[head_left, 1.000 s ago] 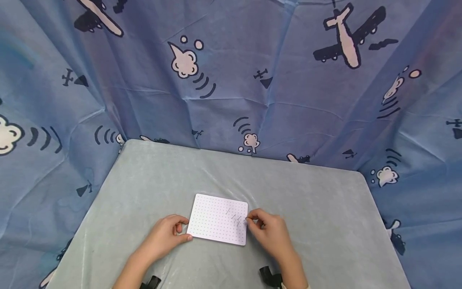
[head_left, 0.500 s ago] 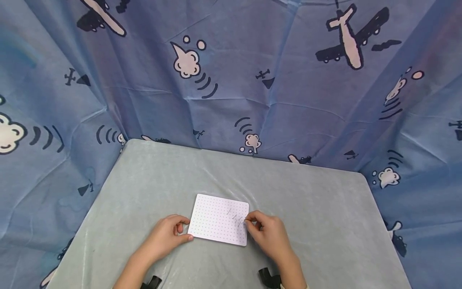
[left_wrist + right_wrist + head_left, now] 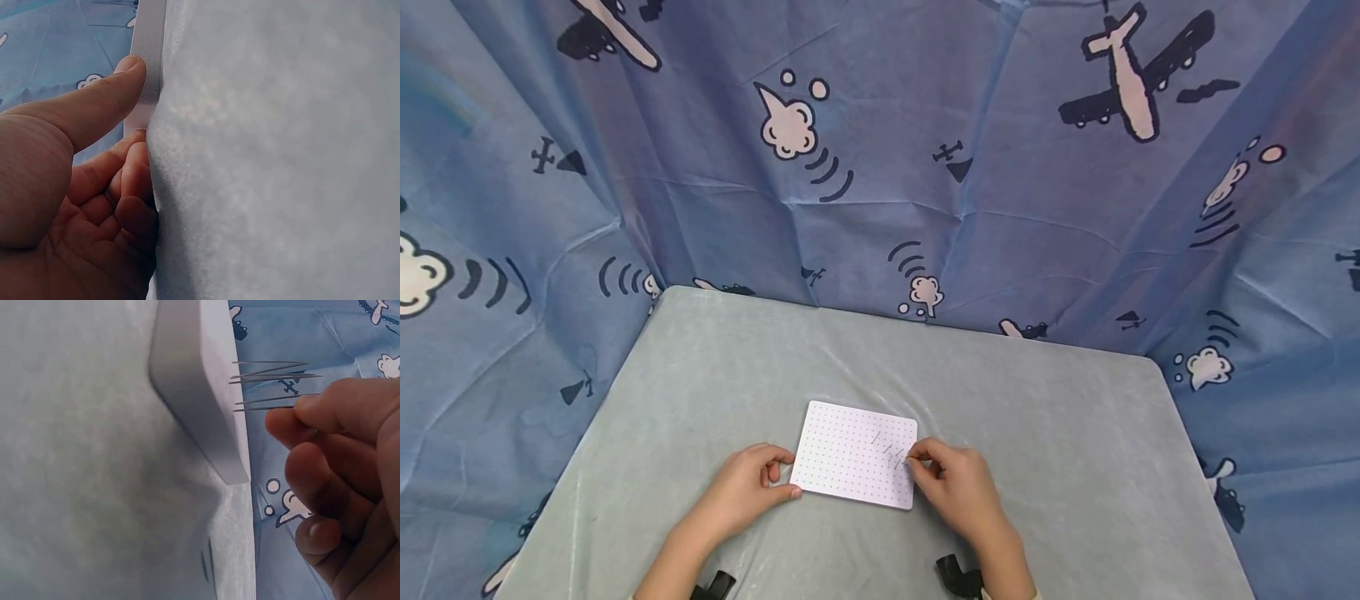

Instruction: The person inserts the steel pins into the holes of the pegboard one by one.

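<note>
A white board point(image 3: 842, 467) with a grid of dots lies on the grey-covered table. Several thin metal pins point(image 3: 275, 375) stand up from its right part, leaning at slight angles. My left hand point(image 3: 748, 483) holds the board's near left corner between thumb and bent fingers. In the left wrist view its thumb point(image 3: 103, 103) lies along the board's pale side. Over the right edge, my right hand point(image 3: 958, 483) pinches a thin metal pin point(image 3: 262, 409) between thumb and index finger. The pin's tip meets the board's face. The right hand's other fingers point(image 3: 312, 472) curl beside the board.
The grey cloth point(image 3: 1045, 417) covers the table around the board. A blue curtain point(image 3: 865, 167) printed with planes and clouds hangs behind and at both sides. Black wrist camera mounts point(image 3: 958, 575) sit near both forearms.
My right hand has moved slightly left over the board's right edge, then stays nearly still. The left hand keeps its hold on the corner. The head view has shifted a little.
</note>
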Tool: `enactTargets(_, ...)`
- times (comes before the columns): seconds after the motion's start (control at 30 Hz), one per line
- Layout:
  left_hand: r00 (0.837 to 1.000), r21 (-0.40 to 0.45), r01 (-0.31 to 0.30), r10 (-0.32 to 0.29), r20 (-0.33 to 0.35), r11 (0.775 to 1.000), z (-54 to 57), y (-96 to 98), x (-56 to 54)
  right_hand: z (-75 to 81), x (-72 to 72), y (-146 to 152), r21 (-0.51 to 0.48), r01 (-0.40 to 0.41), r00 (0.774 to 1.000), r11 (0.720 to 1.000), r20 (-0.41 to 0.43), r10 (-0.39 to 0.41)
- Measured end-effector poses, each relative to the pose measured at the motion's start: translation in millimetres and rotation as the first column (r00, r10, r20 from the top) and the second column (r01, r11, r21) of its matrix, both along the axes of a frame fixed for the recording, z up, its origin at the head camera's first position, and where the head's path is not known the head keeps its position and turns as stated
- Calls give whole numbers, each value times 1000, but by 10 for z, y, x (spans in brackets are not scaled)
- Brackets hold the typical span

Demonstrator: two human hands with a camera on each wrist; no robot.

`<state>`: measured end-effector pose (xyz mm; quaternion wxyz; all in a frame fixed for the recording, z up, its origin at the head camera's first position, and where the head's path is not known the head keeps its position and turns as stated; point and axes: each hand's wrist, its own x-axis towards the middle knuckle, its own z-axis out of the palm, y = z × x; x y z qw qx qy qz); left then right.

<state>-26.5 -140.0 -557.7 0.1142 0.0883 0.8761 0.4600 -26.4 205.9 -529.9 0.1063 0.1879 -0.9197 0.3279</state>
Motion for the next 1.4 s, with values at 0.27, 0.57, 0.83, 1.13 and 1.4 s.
enactTargets(0.27,1000,-5,0,0,1,1000,8,-2,-4,-49,2,-15,-1,-12,1000,1000,6,12)
enactTargets(0.57,1000,6,4,-4,6,1000,14,1,-8,-20,25,-26,-3,6,998,1000,55,-6)
enactTargets(0.83,1000,14,0,0,9,1000,12,10,6,-28,29,-33,-17,35,998,999,51,-34)
enactTargets(1.13,1000,18,-5,5,19,1000,4,-11,26,0,37,117,16,74,995,997,68,-75)
enactTargets(1.4,1000,23,1,-1,20,1000,6,0,16,39,49,418,74,179,981,981,65,-184)
